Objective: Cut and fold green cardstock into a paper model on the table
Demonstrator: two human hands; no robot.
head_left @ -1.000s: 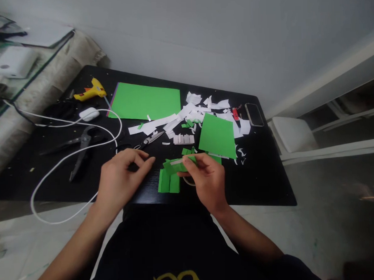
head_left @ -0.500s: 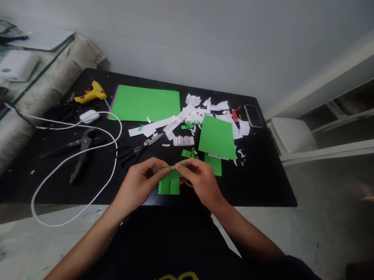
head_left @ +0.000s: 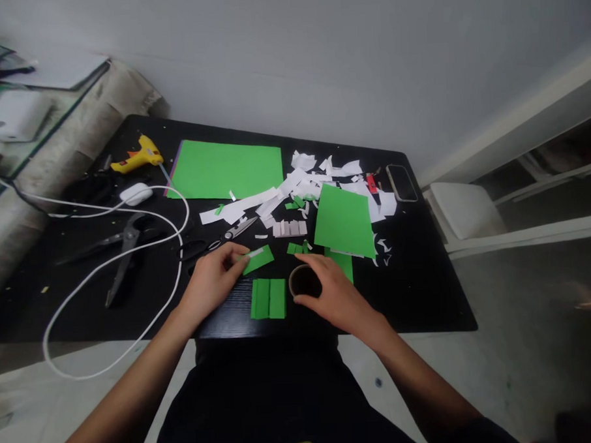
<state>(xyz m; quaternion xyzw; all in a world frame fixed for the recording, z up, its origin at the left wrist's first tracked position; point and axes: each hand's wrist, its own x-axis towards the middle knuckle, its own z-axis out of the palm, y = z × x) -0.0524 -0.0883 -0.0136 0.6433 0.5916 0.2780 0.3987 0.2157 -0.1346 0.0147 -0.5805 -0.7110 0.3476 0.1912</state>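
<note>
My left hand point(head_left: 214, 275) pinches a small green paper piece point(head_left: 262, 261) by its left end; a white strip lies along the piece's upper edge. My right hand point(head_left: 335, 288) curls thumb and fingers around a round, hollow roll point(head_left: 291, 286), likely tape, at the table's front. Between both hands lies a folded green paper piece point(head_left: 269, 298) with upright creases. Small green scraps point(head_left: 297, 249) sit just beyond the roll. A pair of scissors point(head_left: 229, 235) rests behind my left hand, its handles partly hidden.
Green sheets point(head_left: 227, 166) lie at the back, with white paper scraps point(head_left: 294, 182) beside them. Another green sheet point(head_left: 343, 221) and a phone point(head_left: 401, 183) are on the right. Leftward are a yellow glue gun point(head_left: 138, 155), black pliers-like tool point(head_left: 129, 245) and looping white cable point(head_left: 106, 256).
My hands have moved apart. The left keeps the small green piece, while the right has let go of it and gone to the roll. The folded green piece is now uncovered.
</note>
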